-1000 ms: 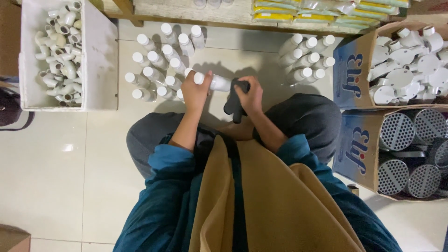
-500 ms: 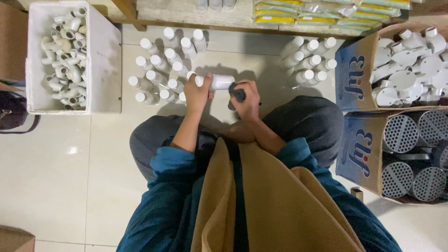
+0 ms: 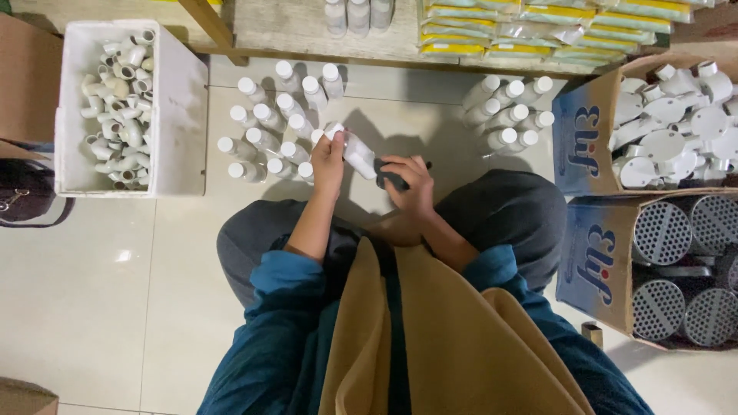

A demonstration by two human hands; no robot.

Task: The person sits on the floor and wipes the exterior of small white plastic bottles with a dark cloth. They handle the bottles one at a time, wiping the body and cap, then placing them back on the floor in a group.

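Observation:
My left hand (image 3: 329, 158) grips a short white plastic pipe piece (image 3: 355, 151), held tilted just above the floor. My right hand (image 3: 410, 181) is closed around a small black object (image 3: 390, 177) pressed against the lower end of that pipe. To the left of my hands stands a cluster of several upright white pipe pieces (image 3: 270, 131) on the tiled floor. A second, smaller cluster of upright white pipe pieces (image 3: 509, 114) stands to the right. I sit on the floor with my knees spread on either side of my hands.
A white bin (image 3: 178, 100) of pale pipe elbows sits at the left. At right, one cardboard box (image 3: 578, 138) holds white round fittings, another box (image 3: 592, 265) holds perforated grey discs. A low wooden shelf (image 3: 292, 31) with yellow packets runs along the top. A dark bag (image 3: 31, 201) lies far left.
My left hand has tilted the white pipe piece so its end points up-left. My right hand with the black object has shifted slightly lower along the pipe.

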